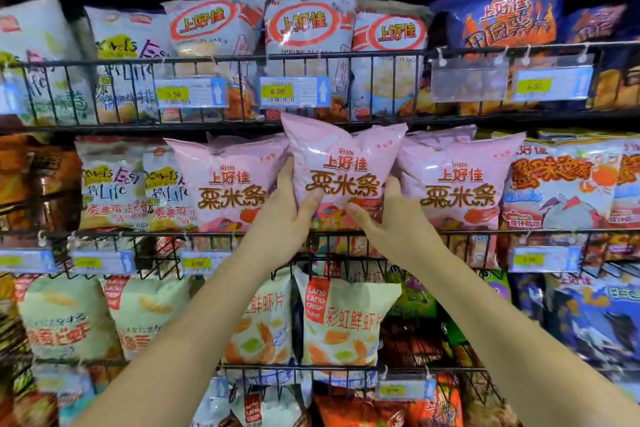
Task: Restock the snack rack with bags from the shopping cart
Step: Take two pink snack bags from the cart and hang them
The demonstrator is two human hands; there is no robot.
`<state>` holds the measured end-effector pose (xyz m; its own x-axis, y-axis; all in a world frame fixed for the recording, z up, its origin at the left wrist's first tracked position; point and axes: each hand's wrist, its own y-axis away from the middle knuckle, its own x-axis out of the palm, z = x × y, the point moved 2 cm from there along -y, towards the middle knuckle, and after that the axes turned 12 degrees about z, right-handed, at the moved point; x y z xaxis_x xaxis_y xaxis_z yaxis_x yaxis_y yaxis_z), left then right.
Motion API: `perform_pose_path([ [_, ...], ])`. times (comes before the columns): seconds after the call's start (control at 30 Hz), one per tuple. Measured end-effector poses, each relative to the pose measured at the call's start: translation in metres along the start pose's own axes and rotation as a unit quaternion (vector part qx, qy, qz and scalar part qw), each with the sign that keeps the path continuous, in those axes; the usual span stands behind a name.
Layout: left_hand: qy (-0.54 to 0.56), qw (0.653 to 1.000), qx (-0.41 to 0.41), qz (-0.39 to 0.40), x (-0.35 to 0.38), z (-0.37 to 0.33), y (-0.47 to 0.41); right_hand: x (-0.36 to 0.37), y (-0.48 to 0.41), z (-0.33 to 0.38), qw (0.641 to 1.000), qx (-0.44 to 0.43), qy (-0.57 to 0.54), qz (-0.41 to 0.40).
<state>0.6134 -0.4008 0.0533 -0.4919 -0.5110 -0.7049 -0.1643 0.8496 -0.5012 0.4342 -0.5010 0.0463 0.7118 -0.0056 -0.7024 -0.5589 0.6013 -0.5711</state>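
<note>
1. Since it seems meant for that gap, pink bag (341,177): upright above the middle shelf's wire rail (485,231), between left twin bag (225,184) and right twin bag (457,180).
2. Left hand (280,218), right hand (388,222): fingers clamped on its lower sides, steadying it square.

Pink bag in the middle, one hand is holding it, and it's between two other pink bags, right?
Not quite. The head view shows both hands holding the pink bag: the left hand and the right hand grip its lower part. It is indeed between two other pink bags, the left bag and the right bag.
</note>
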Motion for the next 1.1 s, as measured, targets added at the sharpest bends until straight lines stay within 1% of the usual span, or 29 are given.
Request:
perform_pose_path([
  [0.13, -0.039, 0.997, -0.05, 0.032, 0.004, 0.003, 0.001, 0.005, -0.003, -0.002, 0.995, 0.037, 0.081, 0.041],
  [0.27, -0.053, 0.993, -0.078, 0.066, 0.002, 0.004, -0.001, 0.007, -0.006, -0.002, 0.989, 0.057, 0.122, 0.068],
  [0.47, -0.057, 0.98, -0.129, 0.142, -0.004, -0.001, -0.003, 0.003, -0.009, 0.0, 0.979, 0.077, 0.149, 0.113],
  [0.6, -0.064, 0.974, -0.147, 0.158, -0.005, -0.004, -0.001, 0.003, -0.005, 0.002, 0.977, 0.095, 0.149, 0.117],
  [0.7, -0.079, 0.978, -0.146, 0.128, -0.001, -0.007, 0.003, 0.004, 0.002, 0.005, 0.978, 0.104, 0.145, 0.112],
  [0.8, -0.085, 0.983, -0.146, 0.072, 0.007, -0.01, 0.007, 0.005, 0.008, 0.008, 0.978, 0.101, 0.154, 0.101],
  [0.87, -0.079, 0.987, -0.139, 0.033, 0.009, -0.009, 0.013, 0.005, 0.01, 0.009, 0.982, 0.091, 0.134, 0.094],
  [0.9, -0.09, 0.987, -0.132, 0.019, 0.008, -0.01, 0.017, 0.004, 0.012, 0.008, 0.985, 0.083, 0.118, 0.092],
  [0.97, -0.145, 0.982, -0.12, 0.008, 0.007, -0.016, 0.029, 0.0, 0.017, 0.005, 0.989, 0.063, 0.096, 0.09],
  [1.03, -0.194, 0.976, -0.103, -0.004, 0.007, -0.025, 0.042, -0.007, 0.027, 0.003, 0.987, 0.043, 0.122, 0.092],
  [1.1, -0.212, 0.975, -0.069, -0.022, 0.008, -0.038, 0.053, -0.016, 0.04, 0.0, 0.983, 0.023, 0.164, 0.082],
])
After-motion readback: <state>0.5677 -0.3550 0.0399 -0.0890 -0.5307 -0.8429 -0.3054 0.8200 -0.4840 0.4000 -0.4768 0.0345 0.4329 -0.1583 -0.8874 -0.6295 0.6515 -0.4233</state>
